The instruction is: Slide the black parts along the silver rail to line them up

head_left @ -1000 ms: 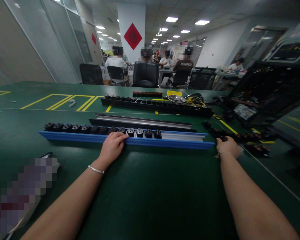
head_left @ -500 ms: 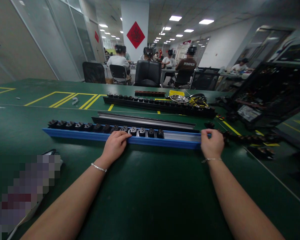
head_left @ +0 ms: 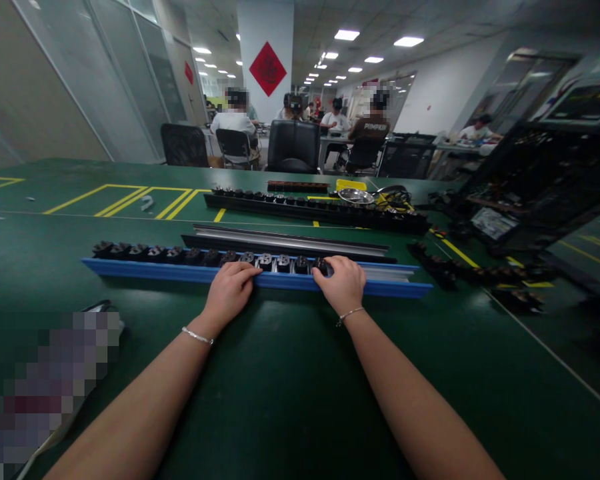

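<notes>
Black sockets (head_left: 283, 265) line the blue rail (head_left: 290, 283) on the green table (head_left: 280, 380). Your left hand (head_left: 229, 290) bends its fingers over the rail's near edge; your right hand (head_left: 344, 283) curls its fingers right of the rail's middle. I can't tell whether either grips.

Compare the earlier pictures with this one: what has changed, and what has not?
The right hand has moved left, from the black parts on the right to the last visible socket module in the blue rail; whether it carries a part is hidden. The left hand stays on the rail's near edge.
</notes>
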{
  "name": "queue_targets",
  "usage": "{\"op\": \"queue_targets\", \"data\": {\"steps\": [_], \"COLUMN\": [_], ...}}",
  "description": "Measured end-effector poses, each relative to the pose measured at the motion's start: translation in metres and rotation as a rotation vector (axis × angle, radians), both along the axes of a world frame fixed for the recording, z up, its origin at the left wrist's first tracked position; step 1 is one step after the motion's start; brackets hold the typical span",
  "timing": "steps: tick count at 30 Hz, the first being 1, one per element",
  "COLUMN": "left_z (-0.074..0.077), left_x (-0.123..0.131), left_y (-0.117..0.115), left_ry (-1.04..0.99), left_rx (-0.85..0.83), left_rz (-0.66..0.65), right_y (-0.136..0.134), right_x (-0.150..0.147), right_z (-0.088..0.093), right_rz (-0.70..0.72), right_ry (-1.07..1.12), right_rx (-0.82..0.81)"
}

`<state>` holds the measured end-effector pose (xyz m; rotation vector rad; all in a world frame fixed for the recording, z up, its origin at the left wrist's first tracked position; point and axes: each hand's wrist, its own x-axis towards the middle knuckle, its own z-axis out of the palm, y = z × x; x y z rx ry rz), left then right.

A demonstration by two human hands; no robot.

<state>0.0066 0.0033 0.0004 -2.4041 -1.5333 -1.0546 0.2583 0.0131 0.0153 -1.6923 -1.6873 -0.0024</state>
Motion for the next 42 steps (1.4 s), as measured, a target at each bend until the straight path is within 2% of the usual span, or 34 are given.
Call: {"op": "queue_targets", "data": {"steps": [23, 35, 42], "left_z": [-0.0024, -0.0020, -0.0005], "left_x": [-0.0030, -0.0034, -0.0024], "left_y": [0.0017, 0.0016, 0.0012], "left_ry": [0.036, 0.032, 0.026], "left_rx": [0.019, 0.035, 0.018], "left_rz": [-0.002, -0.023, -0.021], "right_y": [-0.0012, 0.0017, 0.0009], "right_x": [-0.0010, 0.0006, 0.0014], "right_z": [0.0021, -0.0043, -0.0029], "right_rz": [-0.032, -0.069, -0.075], "right_ry": [0.002, -0.012, -0.008], "right_rx": [-0.029, 0.046, 0.021]}}
